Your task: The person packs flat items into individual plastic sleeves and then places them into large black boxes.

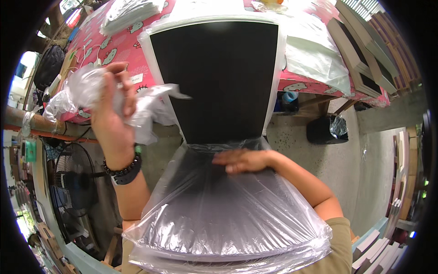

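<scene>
Bag (219,214) of clear plastic lay nearest, spread over the lower part of a black board (214,77) that leaned from the person's lap up against the counter (114,45). Right hand (242,160) lay flat and open on the bag, fingers together, at the bag's mouth where the bare board began. Left hand (112,109) was raised beside the board, clamped on crumpled plastic (86,86). Farther off, the counter carried a pink patterned cloth and stacked clear bags (130,13). A fan (75,182) stood at the left; a black bin (326,130) sat under the counter.
</scene>
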Demonstrator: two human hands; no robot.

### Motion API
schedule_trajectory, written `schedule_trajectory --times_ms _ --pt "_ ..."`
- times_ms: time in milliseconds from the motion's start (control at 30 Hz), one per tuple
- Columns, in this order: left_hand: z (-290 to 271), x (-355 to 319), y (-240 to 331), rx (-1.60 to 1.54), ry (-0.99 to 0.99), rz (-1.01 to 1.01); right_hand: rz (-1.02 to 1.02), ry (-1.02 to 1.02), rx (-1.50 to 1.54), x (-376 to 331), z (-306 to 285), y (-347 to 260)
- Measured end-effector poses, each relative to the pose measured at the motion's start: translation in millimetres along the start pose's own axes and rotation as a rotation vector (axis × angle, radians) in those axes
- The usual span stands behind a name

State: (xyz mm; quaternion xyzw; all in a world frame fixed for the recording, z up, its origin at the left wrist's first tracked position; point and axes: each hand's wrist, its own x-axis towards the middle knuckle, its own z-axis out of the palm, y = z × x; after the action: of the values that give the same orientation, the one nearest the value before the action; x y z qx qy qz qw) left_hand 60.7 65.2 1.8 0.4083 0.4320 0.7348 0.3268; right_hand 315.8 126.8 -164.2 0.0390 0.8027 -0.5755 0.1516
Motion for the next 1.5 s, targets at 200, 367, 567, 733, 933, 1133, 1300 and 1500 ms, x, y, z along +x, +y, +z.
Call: schedule_trajectory --times_ms 200,367,567,733,933,1133,1300,1500 --pt "29 -10 -41 -0.573 -0.44 -0.469 0.347 0.221 -0.335 1 -50 -19" --pt "54 -28 -65 -0.592 -0.223 -0.549 -0.3 1.111 0.44 0 -72 -96" --pt "54 -35 -73 -0.386 -0.126 -0.509 -0.245 1.129 0.397 14 -69 -94" --pt "43 -38 -76 0.023 -0.03 -0.453 -0.24 1.176 0.427 19 -62 -90" --pt "45 -40 -69 0.114 -0.173 -0.271 -0.076 1.337 0.099 15 -48 -105" --pt "51 -45 -88 -0.29 -0.201 -0.198 -0.085 1.377 -0.203 15 -45 -81" --pt "49 -52 -71 -0.632 -0.273 -0.338 0.014 1.434 0.182 12 -60 -65" --pt "34 -47 -71 -0.652 -0.323 -0.264 -0.4 0.72 0.49 -18 -82 -53"
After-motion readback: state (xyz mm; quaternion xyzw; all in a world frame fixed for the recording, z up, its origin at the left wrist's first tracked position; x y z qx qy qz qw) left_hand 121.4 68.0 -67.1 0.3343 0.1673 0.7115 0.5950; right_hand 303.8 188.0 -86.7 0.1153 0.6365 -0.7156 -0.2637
